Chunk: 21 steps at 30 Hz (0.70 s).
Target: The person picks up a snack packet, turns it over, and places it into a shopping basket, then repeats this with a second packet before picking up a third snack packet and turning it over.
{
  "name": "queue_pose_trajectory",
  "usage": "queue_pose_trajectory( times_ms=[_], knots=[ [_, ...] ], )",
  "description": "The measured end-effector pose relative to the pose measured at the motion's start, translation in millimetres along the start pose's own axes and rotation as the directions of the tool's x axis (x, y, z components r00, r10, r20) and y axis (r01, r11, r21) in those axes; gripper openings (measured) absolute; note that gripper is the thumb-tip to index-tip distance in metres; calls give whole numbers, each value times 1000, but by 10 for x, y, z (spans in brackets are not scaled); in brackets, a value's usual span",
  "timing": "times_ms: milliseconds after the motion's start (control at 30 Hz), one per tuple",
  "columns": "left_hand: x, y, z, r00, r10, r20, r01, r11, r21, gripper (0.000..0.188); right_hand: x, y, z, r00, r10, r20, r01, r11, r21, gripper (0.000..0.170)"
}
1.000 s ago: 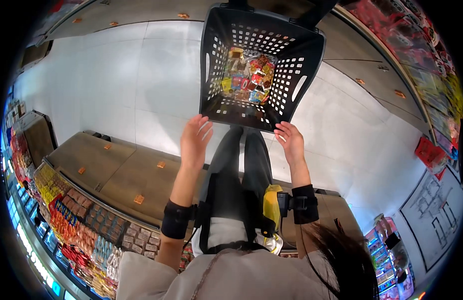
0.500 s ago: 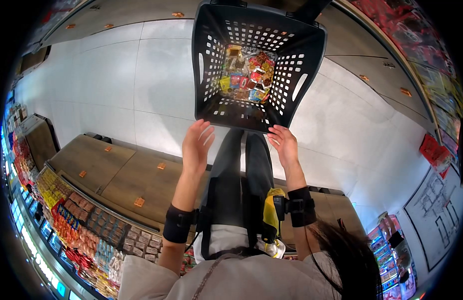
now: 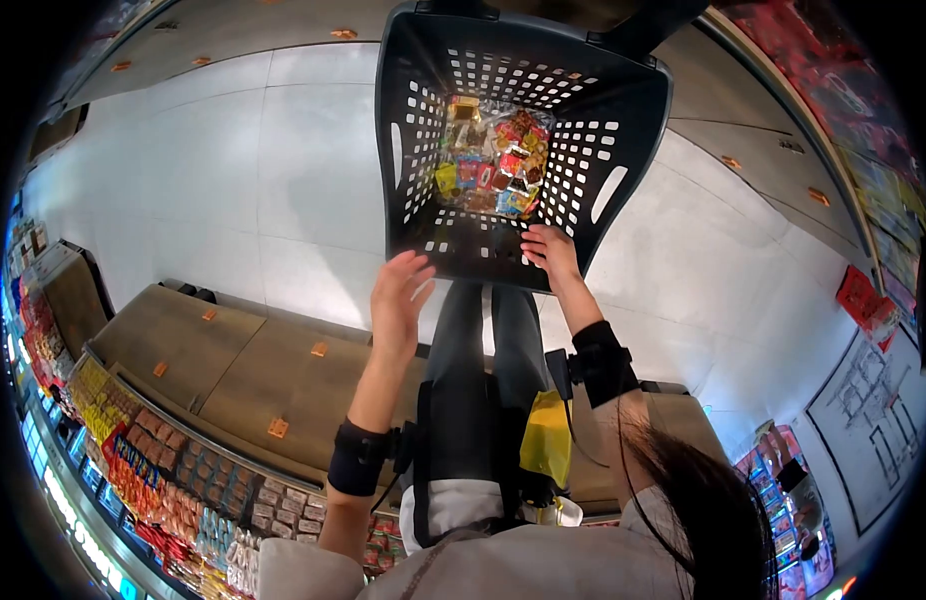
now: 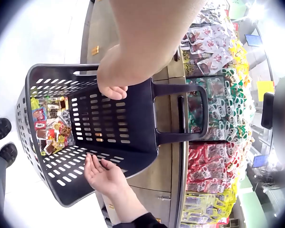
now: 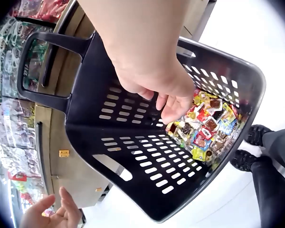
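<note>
In the head view a black perforated shopping basket (image 3: 638, 150) stands in front of the legs, its mouth facing up. Small packaged snacks (image 3: 493, 165) in bright wrappers lie on its bottom. My left hand (image 3: 398, 305), fingers loosely bent, is by the near left corner of the rim and holds nothing. Over the near rim reaches my right hand (image 3: 555, 255), relaxed and without anything in it. The right wrist view has this hand (image 5: 154, 85) above the basket's mouth, its fingertips overlapping the snacks (image 5: 209, 126).
Wooden cabinets (image 3: 248, 365) topped with rows of packaged goods (image 3: 173, 430) run behind the person. More cabinets line the far side, under bagged goods (image 4: 211, 99). Pale floor (image 3: 213, 170) lies between them. A yellow bag (image 3: 548, 440) hangs at the person's hip.
My right hand has moved left and forward, from beside the near rim to over the basket. The left hand has shifted slightly right and back. The basket appears slightly larger and nearer.
</note>
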<state>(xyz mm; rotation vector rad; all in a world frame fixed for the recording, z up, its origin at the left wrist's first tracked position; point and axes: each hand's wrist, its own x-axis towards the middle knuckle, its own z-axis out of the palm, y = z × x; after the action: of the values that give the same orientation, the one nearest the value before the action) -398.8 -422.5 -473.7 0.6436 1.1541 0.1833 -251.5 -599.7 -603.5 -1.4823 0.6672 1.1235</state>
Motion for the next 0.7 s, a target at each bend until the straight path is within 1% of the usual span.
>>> queue_pose_trajectory(
  times_ms=[33, 167, 267, 400, 533, 667, 700],
  knots=[
    [52, -14, 1, 1000, -6, -6, 6, 1000, 2, 40, 113, -14, 30, 999, 43, -5, -44, 996, -76, 30],
    [244, -59, -32, 1000, -3, -12, 3, 1000, 4, 38, 518, 37, 142, 999, 43, -9, -44, 989, -140, 31],
    [407, -129, -87, 999, -20, -28, 20, 1000, -12, 36, 785, 103, 208, 996, 74, -45, -82, 975, -208, 30],
    [605, -239, -160, 999, -34, -36, 34, 999, -1, 35, 1217, 263, 214, 992, 88, -91, -112, 940, -321, 24],
    [747, -354, -184, 998, -63, -26, 63, 998, -21, 34, 1577, 396, 203, 985, 98, -143, -147, 911, -386, 27],
    [848, -433, -180, 997, -80, -17, 79, 996, -34, 32, 1726, 438, 231, 972, 128, -195, -192, 916, -353, 26],
    [873, -457, -192, 997, -81, -13, 80, 996, -42, 32, 1767, 462, 232, 975, 125, -183, -184, 915, -360, 24]
  ],
)
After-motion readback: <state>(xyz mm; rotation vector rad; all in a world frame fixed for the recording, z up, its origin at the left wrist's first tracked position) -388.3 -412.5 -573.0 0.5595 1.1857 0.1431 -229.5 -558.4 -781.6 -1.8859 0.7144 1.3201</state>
